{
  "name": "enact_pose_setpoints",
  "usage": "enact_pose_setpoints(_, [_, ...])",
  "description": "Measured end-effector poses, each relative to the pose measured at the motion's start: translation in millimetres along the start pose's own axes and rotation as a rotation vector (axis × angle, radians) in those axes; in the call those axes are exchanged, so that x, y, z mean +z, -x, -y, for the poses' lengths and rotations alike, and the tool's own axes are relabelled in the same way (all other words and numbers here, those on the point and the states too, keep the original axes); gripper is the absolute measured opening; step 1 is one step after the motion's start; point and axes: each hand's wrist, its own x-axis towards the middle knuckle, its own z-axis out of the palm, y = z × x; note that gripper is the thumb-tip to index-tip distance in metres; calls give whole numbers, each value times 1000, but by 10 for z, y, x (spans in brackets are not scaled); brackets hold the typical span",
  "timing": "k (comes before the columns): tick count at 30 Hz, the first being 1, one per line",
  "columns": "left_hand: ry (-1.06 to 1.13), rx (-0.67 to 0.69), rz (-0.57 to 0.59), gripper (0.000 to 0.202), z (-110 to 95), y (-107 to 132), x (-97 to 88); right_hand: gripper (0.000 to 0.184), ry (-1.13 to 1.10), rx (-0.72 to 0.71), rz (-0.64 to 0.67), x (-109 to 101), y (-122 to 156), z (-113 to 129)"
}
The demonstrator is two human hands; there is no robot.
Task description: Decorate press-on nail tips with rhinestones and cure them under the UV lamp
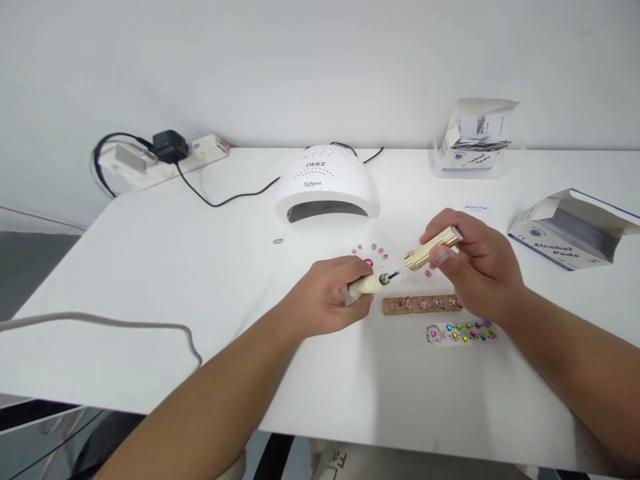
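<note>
My left hand (333, 297) grips a small cream nail polish bottle (365, 287), tilted with its dark neck toward the right. A thin dark brush tip (393, 275) shows at the neck; I cannot tell which part it is fixed to. Held in my right hand (480, 267) is a ribbed gold cap (434, 248), slanting, with its lower end close to the brush tip. Below them lies a brown strip (417, 306) with several pink decorated nail tips on it. A sheet of coloured gems (465, 333) lies nearer me, and small pink pieces (374, 247) lie beyond my hands.
A white nail lamp (327, 183) stands at the back middle. On the right are an open alcohol pads box (565, 233) and a clear container (473, 140) with packets. A power strip (165, 160) with a black adapter sits back left; a grey cable (100, 319) crosses the left side.
</note>
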Motion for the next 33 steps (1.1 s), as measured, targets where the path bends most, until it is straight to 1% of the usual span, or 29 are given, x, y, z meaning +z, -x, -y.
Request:
enact_pose_setpoints(4, [12, -10, 2, 9, -8, -5, -7, 13, -116, 16, -21, -36, 3, -47])
enact_pose_setpoints(6, [14, -7, 3, 8, -4, -6, -11, 15, -152, -6, -1, -91, -11, -92])
enact_pose_setpoints(9, [-6, -2, -3, 9, 6, -7, -16, 17, -197, -28, 123, -204, -52, -160])
enact_pose_setpoints(12, [-27, -15, -5, 9, 18, -10, -19, 19, -193, 12, 279, -283, -94, -194])
enact_pose_setpoints(14, [-25, -12, -6, 10, 24, -13, -19, 20, -158, 35, 346, -292, -109, -199])
enact_pose_setpoints(16, [-21, -16, -1, 10, 27, -16, -19, 21, -111, 41, 382, -272, -111, -199])
enact_pose_setpoints(21, [-46, -31, -8, 9, 28, -17, -25, 25, 19, 23, 414, -201, -98, -213])
enact_pose_setpoints(33, [-43, -27, -2, 9, 34, -9, -45, 31, 132, 0, 442, -159, -111, -241])
